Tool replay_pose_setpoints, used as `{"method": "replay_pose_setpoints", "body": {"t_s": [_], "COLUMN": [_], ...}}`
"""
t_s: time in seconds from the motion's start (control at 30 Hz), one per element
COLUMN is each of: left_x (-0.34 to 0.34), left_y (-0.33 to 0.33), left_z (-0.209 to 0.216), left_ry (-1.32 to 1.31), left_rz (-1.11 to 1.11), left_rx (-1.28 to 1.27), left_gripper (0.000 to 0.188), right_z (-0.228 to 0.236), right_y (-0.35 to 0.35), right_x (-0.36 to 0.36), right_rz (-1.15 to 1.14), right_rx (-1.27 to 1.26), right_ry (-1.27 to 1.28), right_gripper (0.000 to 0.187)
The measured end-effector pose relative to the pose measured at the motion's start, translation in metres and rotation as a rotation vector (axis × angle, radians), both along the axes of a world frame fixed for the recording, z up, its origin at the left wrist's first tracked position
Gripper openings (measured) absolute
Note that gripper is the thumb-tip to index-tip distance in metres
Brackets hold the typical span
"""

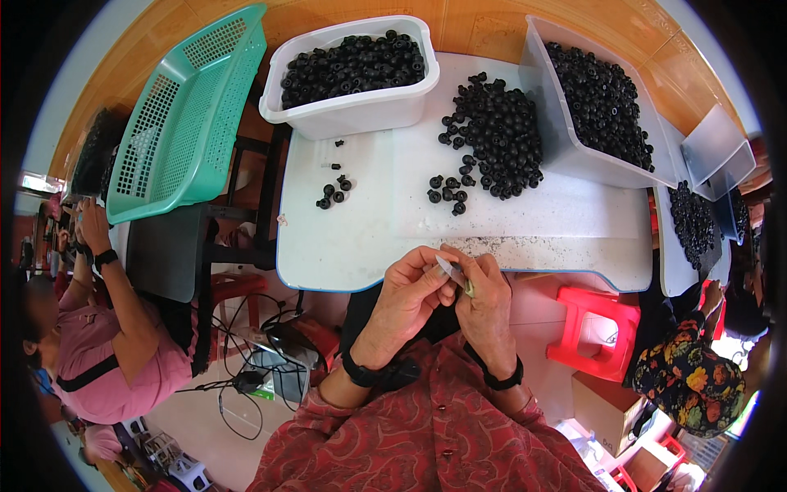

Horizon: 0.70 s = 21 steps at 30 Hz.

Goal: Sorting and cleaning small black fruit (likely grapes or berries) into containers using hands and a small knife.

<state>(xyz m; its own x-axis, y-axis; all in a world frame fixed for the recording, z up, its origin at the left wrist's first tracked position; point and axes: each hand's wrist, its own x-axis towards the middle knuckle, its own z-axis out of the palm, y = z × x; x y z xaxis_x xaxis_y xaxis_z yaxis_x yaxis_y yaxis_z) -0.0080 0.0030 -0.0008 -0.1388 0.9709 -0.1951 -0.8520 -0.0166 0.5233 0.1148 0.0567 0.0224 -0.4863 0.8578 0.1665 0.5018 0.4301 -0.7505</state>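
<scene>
Just off the table's front edge, my two hands meet in front of my chest. My right hand (486, 312) is closed around a small knife (450, 267), its pale blade pointing toward the left hand and a bit of light green showing by the fingers. The fingers of my left hand (410, 299) are pinched together close to the blade; whatever is between them is too small and covered to make out. Beyond the hands, a large heap of small round black parts (500, 135) lies on the white table (369, 221). A few separate black parts (329, 193) lie at the left.
A white tub (352, 123) and a clear bin (566, 139), both full of black parts, stand at the back. Left of them is a green basket (184, 139). A red stool (594, 332) stands right, cables (246, 381) lie left. People (123, 328) work on both sides.
</scene>
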Motion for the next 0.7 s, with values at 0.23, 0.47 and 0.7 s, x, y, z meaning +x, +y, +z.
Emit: {"method": "replay_pose_setpoints", "body": {"t_s": [0.23,0.47,0.7], "left_x": [0.000,0.000,0.002], "left_y": [0.000,-0.001,0.001], "left_z": [-0.002,0.005,0.002], "left_ry": [0.007,0.044,-0.008], "left_rz": [-0.008,-0.043,-0.009], "left_rx": [0.017,0.048,0.026], "left_gripper": [0.016,0.013,0.010], "right_z": [-0.002,-0.003,-0.012], "right_y": [0.001,0.004,0.009], "right_x": [0.000,0.003,0.008], "right_rz": [-0.004,-0.084,-0.123], "right_rx": [-0.016,0.033,-0.261], "right_ry": [0.014,-0.085,0.332], "right_gripper": [0.048,0.048,0.023]}}
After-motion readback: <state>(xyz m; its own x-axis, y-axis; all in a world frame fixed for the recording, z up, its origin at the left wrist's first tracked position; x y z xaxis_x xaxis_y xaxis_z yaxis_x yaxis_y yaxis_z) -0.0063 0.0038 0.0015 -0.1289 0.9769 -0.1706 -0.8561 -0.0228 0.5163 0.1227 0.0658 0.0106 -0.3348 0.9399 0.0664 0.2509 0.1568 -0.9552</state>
